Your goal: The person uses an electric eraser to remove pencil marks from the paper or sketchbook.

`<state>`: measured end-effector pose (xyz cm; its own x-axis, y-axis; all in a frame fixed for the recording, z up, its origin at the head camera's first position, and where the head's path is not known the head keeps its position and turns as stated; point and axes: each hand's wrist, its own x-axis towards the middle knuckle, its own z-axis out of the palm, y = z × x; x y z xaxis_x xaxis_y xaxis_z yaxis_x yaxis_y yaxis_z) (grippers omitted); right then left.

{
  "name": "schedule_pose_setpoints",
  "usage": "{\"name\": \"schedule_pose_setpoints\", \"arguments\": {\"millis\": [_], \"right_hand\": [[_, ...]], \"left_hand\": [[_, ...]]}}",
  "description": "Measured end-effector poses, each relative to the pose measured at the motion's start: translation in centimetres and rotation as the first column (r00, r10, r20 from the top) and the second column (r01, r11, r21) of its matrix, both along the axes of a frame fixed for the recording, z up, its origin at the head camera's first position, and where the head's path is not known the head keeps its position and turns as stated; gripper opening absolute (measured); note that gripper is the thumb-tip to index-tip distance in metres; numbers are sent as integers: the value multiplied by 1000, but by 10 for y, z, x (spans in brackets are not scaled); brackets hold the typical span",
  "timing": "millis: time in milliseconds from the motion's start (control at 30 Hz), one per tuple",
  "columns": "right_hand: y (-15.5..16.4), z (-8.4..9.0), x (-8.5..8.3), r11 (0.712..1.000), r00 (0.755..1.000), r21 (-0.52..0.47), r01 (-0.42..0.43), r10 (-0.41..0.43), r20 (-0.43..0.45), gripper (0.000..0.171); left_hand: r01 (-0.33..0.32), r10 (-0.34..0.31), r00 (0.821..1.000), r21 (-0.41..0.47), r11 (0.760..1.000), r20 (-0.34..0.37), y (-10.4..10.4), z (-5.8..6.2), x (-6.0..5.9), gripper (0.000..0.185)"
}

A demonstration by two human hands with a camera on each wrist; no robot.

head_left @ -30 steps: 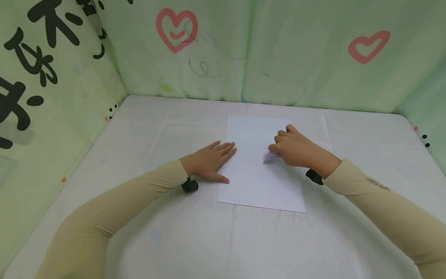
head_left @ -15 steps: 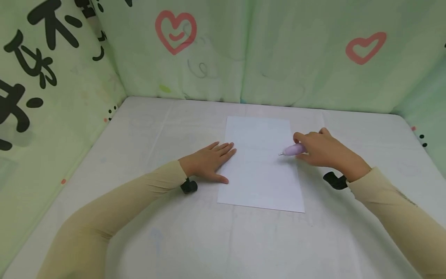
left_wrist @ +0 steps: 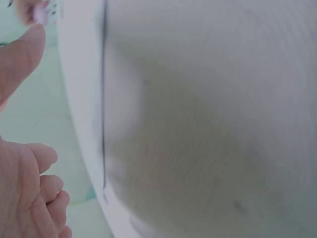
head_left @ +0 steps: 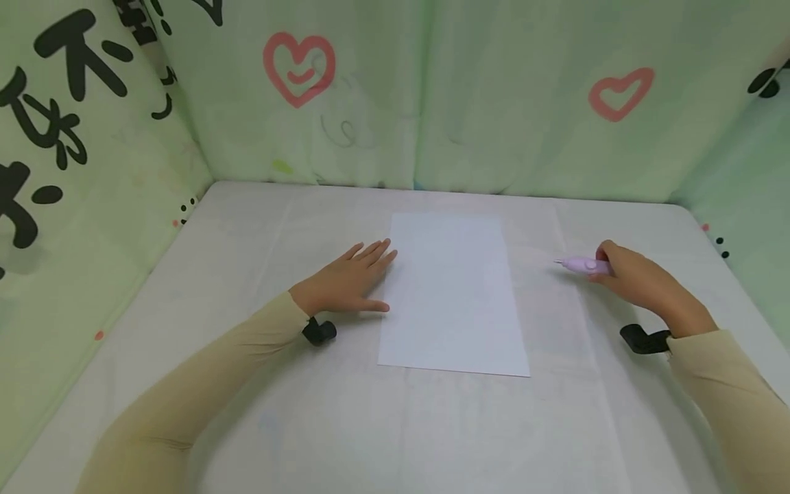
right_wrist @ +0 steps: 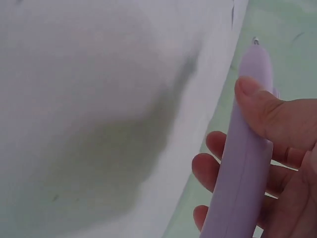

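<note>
A white sheet of paper (head_left: 450, 295) lies flat on the table. My left hand (head_left: 345, 281) is at its left edge, fingers straight and spread, fingertips just reaching over the edge. The left wrist view shows the palm side of this hand (left_wrist: 22, 193), seemingly a little above the surface. To the right of the paper, my right hand (head_left: 642, 281) holds a lilac pen-shaped tool (head_left: 580, 265) above the table, its thin metal tip pointing left. In the right wrist view, the thumb presses along the tool's body (right_wrist: 242, 163) and the fingers curl behind it.
A white cloth (head_left: 457, 432) covers the table. Green curtains (head_left: 506, 103) with hearts and black characters hang around the back and sides. Black wrist cameras (head_left: 319, 331) sit under both sleeves.
My right hand has carried the lilac tool rightward, from over the paper to beyond its right edge. My left hand has drawn back slightly left on the paper. The head view has shifted a little.
</note>
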<state>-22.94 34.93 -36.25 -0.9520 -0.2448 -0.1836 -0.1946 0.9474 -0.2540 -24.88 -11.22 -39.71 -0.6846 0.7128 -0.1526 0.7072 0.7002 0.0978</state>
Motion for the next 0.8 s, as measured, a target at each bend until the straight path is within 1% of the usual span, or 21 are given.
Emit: {"name": "schedule_pose_setpoints", "arguments": {"millis": [167, 333, 467, 633, 733, 800], "right_hand": [[24, -14, -3, 1000, 1000, 9, 26, -26, 2, 37], [36, -19, -3, 996, 997, 58, 75, -75, -5, 40], [38, -19, -1, 990, 993, 69, 121, -122, 4, 41], [38, -21, -1, 987, 990, 76, 140, -141, 14, 39], [37, -21, -3, 989, 990, 61, 136, -138, 31, 47], [32, -17, -7, 991, 991, 48, 124, -125, 37, 55]], "left_hand": [[-46, 46, 999, 53, 998, -8, -12, 4, 1, 93], [-79, 80, 997, 99, 992, -1, -21, 1, 2, 91], [-108, 107, 994, 123, 987, 12, -27, -4, 3, 91], [-154, 147, 988, 184, 971, 53, -34, -9, 3, 91], [-185, 175, 982, 198, 963, 66, -38, -10, -1, 91], [-208, 197, 978, 209, 956, 71, -40, -6, -2, 90]]}}
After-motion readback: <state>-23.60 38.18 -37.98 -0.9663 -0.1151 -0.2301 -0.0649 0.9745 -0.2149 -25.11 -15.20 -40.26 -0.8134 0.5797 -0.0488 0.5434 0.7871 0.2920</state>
